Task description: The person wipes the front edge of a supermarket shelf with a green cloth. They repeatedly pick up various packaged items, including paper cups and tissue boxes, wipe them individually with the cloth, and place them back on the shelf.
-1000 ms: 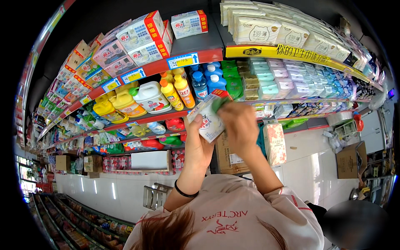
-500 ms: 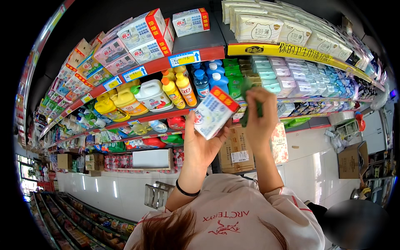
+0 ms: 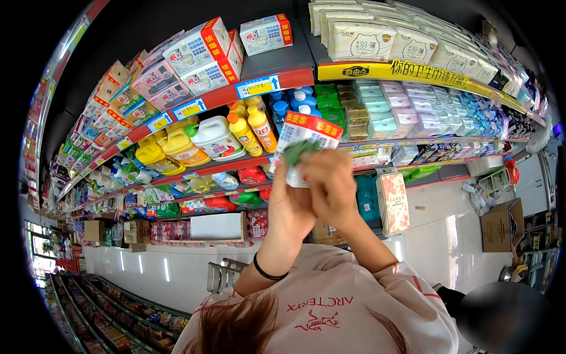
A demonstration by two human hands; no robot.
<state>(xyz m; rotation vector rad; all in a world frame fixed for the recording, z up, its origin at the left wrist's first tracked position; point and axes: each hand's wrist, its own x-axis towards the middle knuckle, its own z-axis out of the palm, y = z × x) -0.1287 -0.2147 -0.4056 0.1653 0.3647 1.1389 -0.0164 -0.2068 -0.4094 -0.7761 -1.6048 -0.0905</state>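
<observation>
My left hand (image 3: 290, 206) is closed round the lower part of a white soap pack (image 3: 318, 137) with a red band, held up in front of the shelves. A dark green cloth (image 3: 299, 152) lies against the pack's face. Bunched in my right hand (image 3: 330, 184), it presses on that face; the fingers are somewhat smeared by motion. Similar soap packs (image 3: 200, 53) are stacked on the upper shelf, with a single pack (image 3: 266, 34) beside them. Below the held pack, a brown carton is mostly hidden by my hands.
Yellow detergent bottles (image 3: 259, 127) and a white jug (image 3: 215, 138) stand on the shelf below. Tissue packs (image 3: 359, 40) fill the upper right. A floral box (image 3: 392, 203) stands low at right, a grey stool (image 3: 224, 276) behind at left, an open carton (image 3: 501, 227) at far right.
My right hand has brought the green cloth left, from beside the pack onto its face. The pack has turned more upright, with its red band at the top.
</observation>
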